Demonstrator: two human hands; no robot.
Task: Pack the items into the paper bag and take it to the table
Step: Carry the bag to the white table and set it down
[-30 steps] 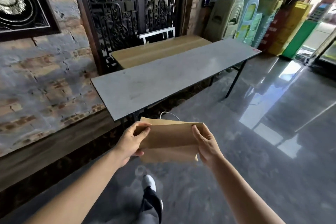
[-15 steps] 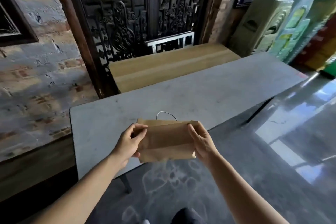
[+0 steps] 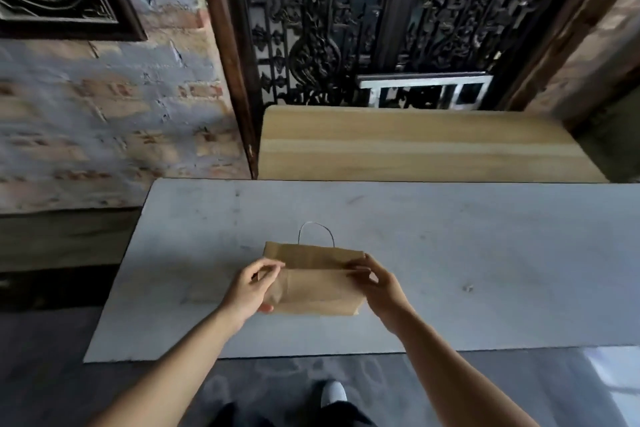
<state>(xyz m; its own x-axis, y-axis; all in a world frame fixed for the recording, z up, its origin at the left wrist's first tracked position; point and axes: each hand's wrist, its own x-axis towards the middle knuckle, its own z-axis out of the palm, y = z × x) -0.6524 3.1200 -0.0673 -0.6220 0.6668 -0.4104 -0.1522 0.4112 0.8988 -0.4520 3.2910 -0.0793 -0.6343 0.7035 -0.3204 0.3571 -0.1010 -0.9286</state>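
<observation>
A brown paper bag [image 3: 317,279] is seen from above, lying over the near part of a long grey table [image 3: 450,253]; whether it is resting on the top or is held just above it cannot be told; its top is folded toward the viewer, and a thin looped handle [image 3: 316,234] is raised at its far edge. The bag is grasped at both ends: its left end is pinched by the left hand [image 3: 254,286], thumb beneath and fingers curled over the fold; its right end is gripped by the fingertips of the right hand [image 3: 375,279]. Both bare forearms are stretched forward from the bottom of the view. Behind the grey table a light wooden tabletop [image 3: 415,144] is set against a dark carved screen [image 3: 363,21]; a painted brick wall [image 3: 104,107] is seen at left; a white shoe [image 3: 333,393] is visible on the dark polished floor [image 3: 41,374] below.
</observation>
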